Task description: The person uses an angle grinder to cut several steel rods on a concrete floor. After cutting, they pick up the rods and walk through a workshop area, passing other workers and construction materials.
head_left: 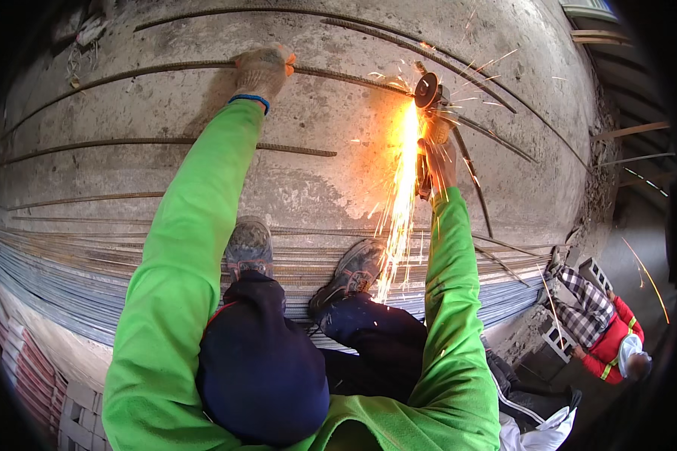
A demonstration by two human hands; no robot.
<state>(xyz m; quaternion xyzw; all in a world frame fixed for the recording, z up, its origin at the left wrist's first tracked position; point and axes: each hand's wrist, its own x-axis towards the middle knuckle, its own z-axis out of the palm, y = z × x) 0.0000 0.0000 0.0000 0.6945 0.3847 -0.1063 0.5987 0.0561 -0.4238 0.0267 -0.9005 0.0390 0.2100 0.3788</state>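
Sparks [404,210] pour from the disc [426,89] where it meets the rod [346,77], and they fly back toward me, so my first worry is burns. The stream runs down beside my right shoe [351,270] to my trouser leg [372,319], and cloth that sits in it could scorch or smoulder. My right sleeve [453,278] lies near it too; a small turn of the wrist might bring it into the heat.

My right hand [441,156] is wrapped round the grinder [424,179], though glare hides some of the fingers. If that hold slackened, or the disc bound in the steel, the tool could kick. My left hand [260,73], gloved, is clenched on the rod, well to the left of the disc.

The rod lies across the concrete [301,184] ahead of me; I can't tell whether the piece beyond the disc belongs to it. If it rolled or sagged, the slot could pinch the disc and jam or shatter it.

Bars [90,255] lie about my feet, and a slip on them would jerk the grinder sideways. Stray sparks might also reach the person in red [611,342], off to my right.
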